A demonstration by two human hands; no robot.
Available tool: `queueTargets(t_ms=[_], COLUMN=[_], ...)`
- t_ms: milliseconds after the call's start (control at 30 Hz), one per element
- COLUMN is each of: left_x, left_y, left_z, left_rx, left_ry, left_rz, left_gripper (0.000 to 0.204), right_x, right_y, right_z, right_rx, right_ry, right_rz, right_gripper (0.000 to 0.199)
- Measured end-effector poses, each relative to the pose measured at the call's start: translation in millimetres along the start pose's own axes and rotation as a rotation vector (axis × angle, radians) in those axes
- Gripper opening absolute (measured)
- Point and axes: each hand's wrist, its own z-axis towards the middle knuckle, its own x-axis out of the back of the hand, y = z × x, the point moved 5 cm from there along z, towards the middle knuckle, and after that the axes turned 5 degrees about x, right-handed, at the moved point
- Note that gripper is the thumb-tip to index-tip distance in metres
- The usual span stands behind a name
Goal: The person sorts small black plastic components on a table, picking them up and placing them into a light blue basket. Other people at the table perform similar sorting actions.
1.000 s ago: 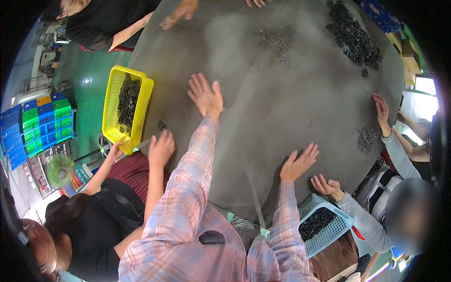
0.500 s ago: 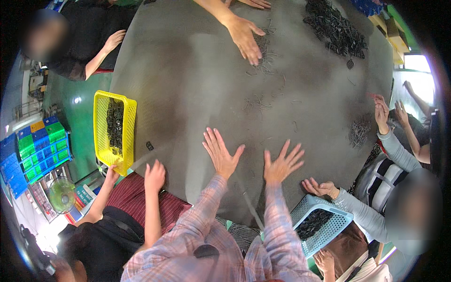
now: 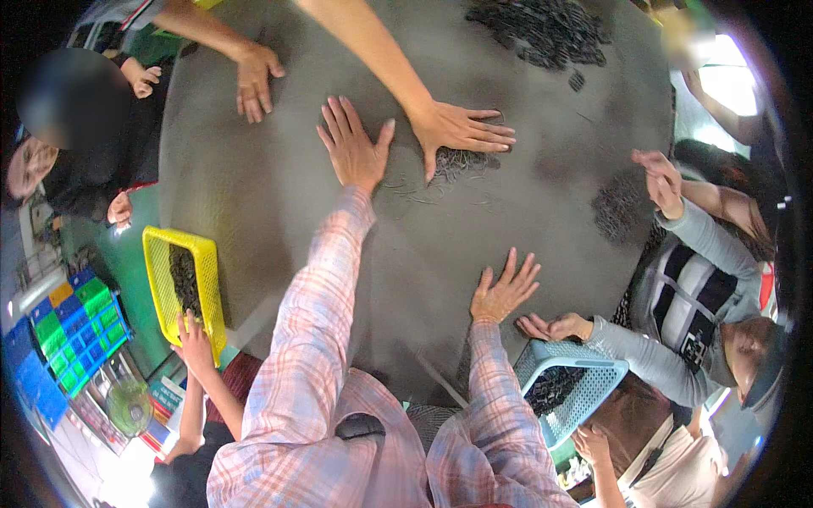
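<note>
My left hand (image 3: 356, 151) reaches far across the grey table (image 3: 398, 279), palm down, its fingers spread and nothing in it. Just right of it, some thin, dark, curved strips (image 3: 415, 191) lie scattered. A heap of the same strips (image 3: 464, 165) sits partly under a co-worker's flat hand (image 3: 457, 131). My right hand (image 3: 503, 292) is nearer to me, with fingers spread over the tabletop. It holds nothing and is close to a co-worker's hand (image 3: 559, 327) by a light-blue basket (image 3: 614, 369). Whether my palms press on the surface is hard to tell.
A yellow basket (image 3: 208, 254) with black pieces stands at the table's left edge, a co-worker's hand (image 3: 193, 343) at it. Black flat pieces (image 3: 542, 34) are heaped at the far right. Another tangled strip heap (image 3: 618, 206) lies at right. Co-workers surround the table.
My left hand has moved forward and left across the table; my right hand has stayed near. The co-worker's flat hand and the scattered strips are now bunched together. My view has shifted.
</note>
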Motion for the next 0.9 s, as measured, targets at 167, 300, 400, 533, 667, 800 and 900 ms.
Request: queueTargets(t_ms=[167, 300, 400, 533, 667, 800, 900], left_x=[-22.5, -19.8, -31.5, -35.9, 6.0, 34.5, 40.6], left_y=[45.5, 119.6, 176.4, 230.1, 207.8, 52.3, -19.2], left_z=[30.8, -1.1, -32.7, -89.9, -115.9, -100.1, -104.0], left_rx=[-0.277, -0.512, -0.554, -0.664, -0.663, -0.231, -0.190], left_ry=[-0.147, -0.223, -0.281, -0.445, -0.460, -0.275, -0.215], left_rz=[-0.102, -0.146, -0.346, -0.652, -0.603, -0.356, -0.184], left_gripper=[0.059, 0.053, 0.055, 0.058, 0.062, 0.084, 0.108], right_x=[2.3, 1.9, 1.7, -1.8, -4.3, -1.9, 1.6], right_y=[-4.2, -3.2, -3.5, -6.8, -4.0, 0.4, -4.8], right_z=[6.0, 8.9, 9.8, 10.0, 9.3, 11.4, 13.2], right_rx=[-0.001, -0.007, -0.007, 0.017, -0.003, -0.047, -0.037], right_ry=[-0.005, -0.027, -0.018, -0.007, 0.015, -0.026, -0.048], right_rz=[0.045, 0.041, 0.045, 0.050, 0.020, 0.049, 0.043], right_gripper=[0.064, 0.063, 0.062, 0.060, 0.057, 0.059, 0.057])
